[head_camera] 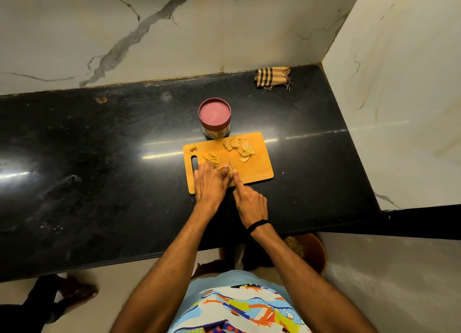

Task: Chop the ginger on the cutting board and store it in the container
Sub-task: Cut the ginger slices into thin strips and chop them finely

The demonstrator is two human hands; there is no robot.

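Cutting board (257,169) lies on the black counter (99,158), well in from the front edge, slot handle to the left. Left hand (209,183) covers the board's near-left area, fingers bent down and pinning the near end of the ginger strips (213,158). Right hand (249,203) grips the knife (231,165), forefinger laid along the spine; the handle is hidden in the palm, and the blade stands just right of the left fingertips. Ginger slices (240,146) are heaped near the far-right corner. The lidded container (214,113) stands just beyond the far edge. Bare counter extends left and right of the board; a folded cloth (273,76) lies against the back wall
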